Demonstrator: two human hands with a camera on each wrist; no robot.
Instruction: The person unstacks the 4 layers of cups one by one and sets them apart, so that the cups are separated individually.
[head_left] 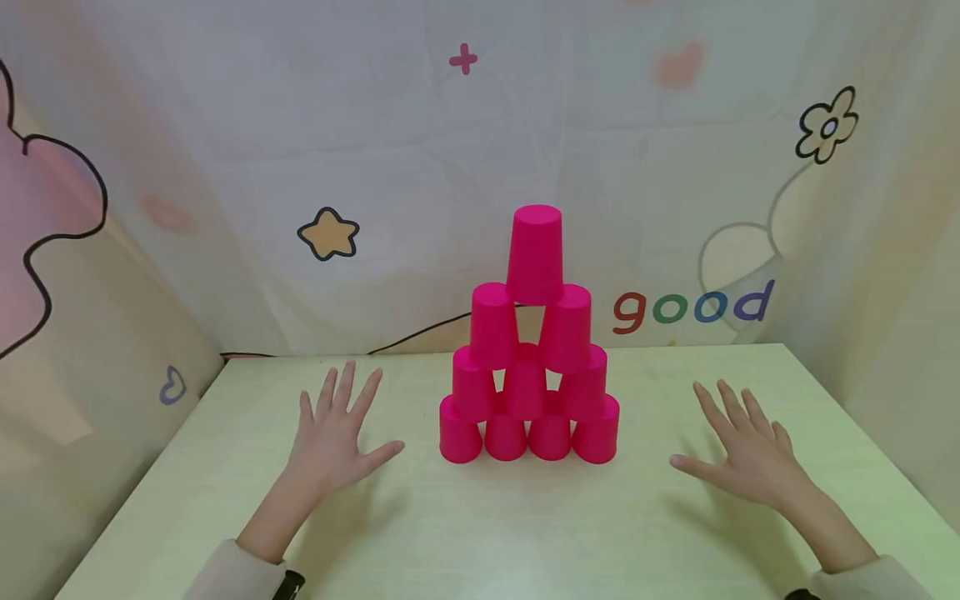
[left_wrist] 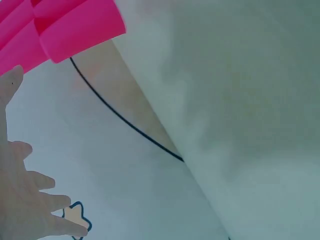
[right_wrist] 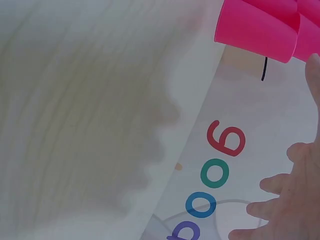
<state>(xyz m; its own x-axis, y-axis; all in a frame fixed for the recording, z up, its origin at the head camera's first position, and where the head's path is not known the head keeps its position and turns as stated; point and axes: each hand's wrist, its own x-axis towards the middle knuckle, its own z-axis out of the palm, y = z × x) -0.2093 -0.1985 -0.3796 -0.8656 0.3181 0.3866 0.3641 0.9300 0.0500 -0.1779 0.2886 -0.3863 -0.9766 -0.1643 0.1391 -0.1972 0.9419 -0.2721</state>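
A pyramid of upside-down pink cups [head_left: 525, 383] stands in the middle of the table, with a single cup [head_left: 536, 254] on top, two under it, three below those and a wider row at the base. To its left my left hand [head_left: 330, 442] is spread, fingers apart, touching no cup. My right hand [head_left: 753, 458] is spread in the same way on the other side, also apart from the cups. Part of the stack's pink cups [left_wrist: 82, 30] shows at the upper left of the left wrist view, and a pink cup [right_wrist: 257, 30] at the upper right of the right wrist view.
The pale table [head_left: 487, 533] ends at a back edge against a hanging cloth [head_left: 375, 100] printed with a star, a flower and the word "good". The cloth also closes off the left and right sides. Shadows of both hands fall on the tabletop.
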